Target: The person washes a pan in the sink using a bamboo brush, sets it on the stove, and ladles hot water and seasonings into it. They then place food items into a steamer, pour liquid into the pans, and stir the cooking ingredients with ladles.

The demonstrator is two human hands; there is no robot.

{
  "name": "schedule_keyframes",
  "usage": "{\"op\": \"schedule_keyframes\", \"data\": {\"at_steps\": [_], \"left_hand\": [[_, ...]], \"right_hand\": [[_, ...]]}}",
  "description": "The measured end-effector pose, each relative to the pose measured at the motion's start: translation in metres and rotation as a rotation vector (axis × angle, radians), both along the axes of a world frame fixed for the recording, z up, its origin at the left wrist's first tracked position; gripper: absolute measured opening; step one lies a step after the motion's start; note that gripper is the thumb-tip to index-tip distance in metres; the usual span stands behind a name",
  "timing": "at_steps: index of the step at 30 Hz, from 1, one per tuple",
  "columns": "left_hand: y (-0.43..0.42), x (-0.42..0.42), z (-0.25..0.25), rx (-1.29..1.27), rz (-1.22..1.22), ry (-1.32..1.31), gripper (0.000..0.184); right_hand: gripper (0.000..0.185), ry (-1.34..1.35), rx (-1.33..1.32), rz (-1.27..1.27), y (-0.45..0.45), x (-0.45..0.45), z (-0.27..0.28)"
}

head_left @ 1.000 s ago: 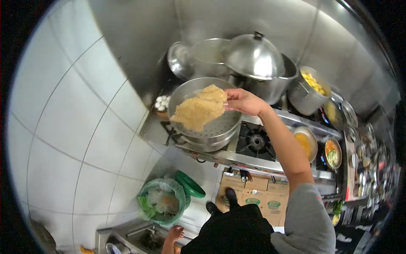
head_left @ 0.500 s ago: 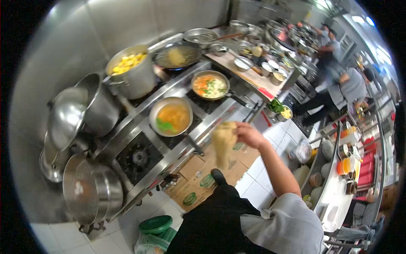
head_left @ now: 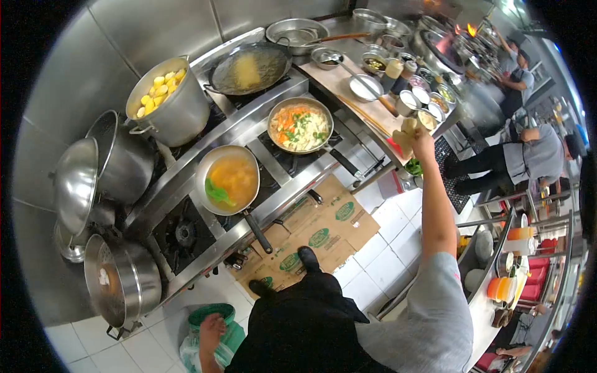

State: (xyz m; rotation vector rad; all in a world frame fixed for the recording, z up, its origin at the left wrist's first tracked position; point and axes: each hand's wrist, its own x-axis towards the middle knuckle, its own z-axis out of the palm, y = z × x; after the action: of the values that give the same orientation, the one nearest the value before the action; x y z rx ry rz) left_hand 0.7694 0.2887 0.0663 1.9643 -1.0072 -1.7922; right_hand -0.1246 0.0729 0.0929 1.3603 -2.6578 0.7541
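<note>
R hand point(head_left: 425, 143) pinching cutlet point(head_left: 405, 139), held out by near corner of worktop point(head_left: 345, 84), nr bowl point(head_left: 408, 101); over or beside edge unclear. L hand point(head_left: 212, 326) low, at green bin point(head_left: 234, 337), fingers loosely curled, can't tell if gripping. Stove point(head_left: 273, 164): wok point(head_left: 277, 69) at back.

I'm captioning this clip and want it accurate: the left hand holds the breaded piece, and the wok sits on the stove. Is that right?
Not quite: the head view shows the right hand holding the breaded piece, while the left hand is down by the green bin. The wok does sit on the stove.
</note>
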Motion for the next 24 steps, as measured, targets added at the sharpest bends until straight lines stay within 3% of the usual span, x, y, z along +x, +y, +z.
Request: {"op": "schedule_keyframes", "data": {"at_steps": [4,5,7,8,10,11,12,13,14,15,16,17,18,20,21,24], "left_hand": [[-0.047,0.037,0.058,-0.311,-0.033,-0.135,0.031],[-0.074,0.031,0.104,-0.529,-0.105,-0.158,0.030],[-0.119,0.023,0.198,-0.619,0.191,-0.481,0.023],[-0.141,0.045,0.230,-0.724,0.194,-0.606,0.026],[-0.187,0.093,0.283,-0.868,0.321,-0.733,0.031],[-0.216,0.127,0.306,-1.040,0.204,-0.924,0.035],[-0.249,0.170,0.318,-1.100,0.166,-0.956,0.038],[-0.290,0.203,0.327,-1.091,0.202,-1.004,0.040],[-0.332,0.243,0.327,-1.186,0.174,-1.038,0.043],[-0.370,0.263,0.333,-1.122,0.159,-1.043,0.047],[-0.412,0.285,0.331,-1.175,0.065,-1.182,0.052],[-0.446,0.293,0.332,-1.154,0.022,-1.191,0.057],[-0.485,0.309,0.329,-1.224,-0.118,-1.216,0.062],[-0.559,0.331,0.320,-1.276,-0.406,-1.306,0.063],[-0.580,0.326,0.326,-1.295,-0.468,-1.111,0.054],[-0.633,0.343,0.334,-1.122,-0.556,-1.157,0.037]], "right_hand": [[0.026,0.139,0.020,0.097,-0.009,0.019,-0.024],[0.027,-0.261,-0.084,0.162,-0.010,0.036,-0.023],[0.031,-1.096,-0.416,0.118,-0.005,0.072,-0.019],[0.035,-0.714,-0.272,0.454,-0.012,0.096,-0.015],[0.035,-0.481,-0.259,0.361,0.002,0.163,-0.001],[0.035,-0.419,-0.118,0.392,0.009,0.167,-0.014],[0.033,-0.574,-0.346,0.481,0.018,0.205,-0.021],[0.033,-0.511,-0.210,0.454,0.026,0.228,-0.027],[0.030,-0.446,-0.102,0.598,0.038,0.265,-0.014],[0.023,-0.723,-0.149,0.505,0.046,0.344,0.024],[0.017,-0.855,-0.019,0.547,0.051,0.379,0.036],[0.017,-0.849,-0.060,0.597,0.059,0.414,0.037],[0.019,-0.918,0.046,0.537,0.064,0.459,0.065],[0.019,-0.812,0.193,0.649,0.072,0.499,0.077],[0.018,-0.878,0.234,0.627,0.077,0.524,0.090],[0.019,-0.932,0.310,0.605,0.085,0.560,0.106]]}}
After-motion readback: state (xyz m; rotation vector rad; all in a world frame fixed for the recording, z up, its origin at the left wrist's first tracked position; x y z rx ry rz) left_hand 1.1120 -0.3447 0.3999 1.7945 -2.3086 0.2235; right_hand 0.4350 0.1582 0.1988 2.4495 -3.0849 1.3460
